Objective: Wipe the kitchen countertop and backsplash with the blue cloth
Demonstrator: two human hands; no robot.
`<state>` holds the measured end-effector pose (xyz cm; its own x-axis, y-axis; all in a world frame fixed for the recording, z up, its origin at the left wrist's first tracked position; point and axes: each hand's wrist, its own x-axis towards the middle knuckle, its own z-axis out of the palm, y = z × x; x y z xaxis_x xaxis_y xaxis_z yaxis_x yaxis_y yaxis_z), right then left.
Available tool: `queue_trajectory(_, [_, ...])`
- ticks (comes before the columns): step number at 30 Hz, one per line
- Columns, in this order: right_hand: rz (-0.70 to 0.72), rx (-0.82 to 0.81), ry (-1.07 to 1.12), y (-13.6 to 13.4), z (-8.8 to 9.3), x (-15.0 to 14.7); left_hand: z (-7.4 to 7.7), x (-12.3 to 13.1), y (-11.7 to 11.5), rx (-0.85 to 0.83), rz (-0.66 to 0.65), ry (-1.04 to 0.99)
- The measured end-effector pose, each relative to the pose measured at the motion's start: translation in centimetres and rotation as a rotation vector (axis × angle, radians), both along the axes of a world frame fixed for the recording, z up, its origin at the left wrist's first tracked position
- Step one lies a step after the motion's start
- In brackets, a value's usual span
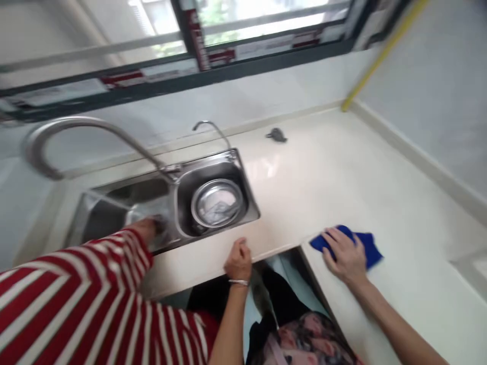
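My right hand [346, 256] lies on a bunched blue cloth [371, 248] on the cream countertop [335, 177], fingers curved over it and pressing it down. My left hand [238, 261], with a thin bracelet at the wrist, is curled over the counter's front edge, just in front of the steel sink [213, 167]. Another person's arm in a red-and-white striped sleeve [87, 294] reaches from the left, and that hand [150, 225] is at the sink's front rim.
A round steel bowl [216, 203] sits in the sink's right basin. A tall curved tap [87, 126] and a smaller tap [211, 126] rise behind the sink. A small dark object [277, 135] lies near the back wall. A window runs above. A yellow pole [380, 56] leans in the corner.
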<state>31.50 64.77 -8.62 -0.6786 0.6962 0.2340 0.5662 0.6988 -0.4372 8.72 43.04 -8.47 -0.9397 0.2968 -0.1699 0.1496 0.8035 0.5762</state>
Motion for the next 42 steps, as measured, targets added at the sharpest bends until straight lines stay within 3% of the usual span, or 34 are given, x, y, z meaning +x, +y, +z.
queue_trajectory(3, [-0.060, 0.134, -0.019, 0.8, 0.0, 2.8, -1.4, -0.4, 1.2, 0.047, -0.117, 0.208])
queue_trajectory(9, [-0.243, 0.122, 0.028, 1.2, -0.1, 0.2, -0.6, -0.3, 1.7, 0.024, -0.195, 0.385])
queue_trajectory(14, [-0.111, 0.033, -0.048, 2.3, 1.4, 0.2, 0.2, -1.0, 2.5, -0.002, -0.206, 0.414])
queue_trajectory(17, [0.016, 0.017, -0.108, 1.6, 2.7, 3.1, 0.5, -2.1, 2.7, -0.025, -0.210, 0.350])
queue_trajectory(20, [-0.012, 0.015, -0.108, -0.9, 3.0, 8.9, 1.1, -2.3, 2.1, -0.096, -0.159, 0.236])
queue_trajectory(23, [-0.249, -0.033, -0.044, -3.9, 1.8, 15.9, 1.7, 0.5, 1.2, -0.025, -0.203, 0.169])
queue_trajectory(26, [-0.425, -0.112, 0.045, -6.4, 0.2, 21.3, 2.3, 6.7, 1.9, 0.175, -0.438, 0.105])
queue_trajectory(29, [-0.449, -0.140, 0.116, -7.7, -0.3, 23.3, 3.0, 13.3, 5.1, 0.227, -0.816, 0.209])
queue_trajectory(32, [-0.469, -0.162, 0.145, -7.7, 0.3, 22.8, 3.7, 17.4, 10.0, 0.232, -1.109, 0.251])
queue_trajectory(35, [-0.468, -0.180, 0.176, -7.1, 0.9, 21.7, 3.5, 18.7, 14.2, 0.177, -1.297, 0.233])
queue_trajectory(37, [-0.468, -0.152, 0.171, -6.8, 0.8, 21.0, 2.8, 18.8, 15.7, 0.148, -1.369, 0.230])
queue_trajectory(42, [-0.509, -0.139, 0.172, -5.5, -0.4, 19.5, 0.1, 17.8, 16.5, 0.218, -1.325, 0.241])
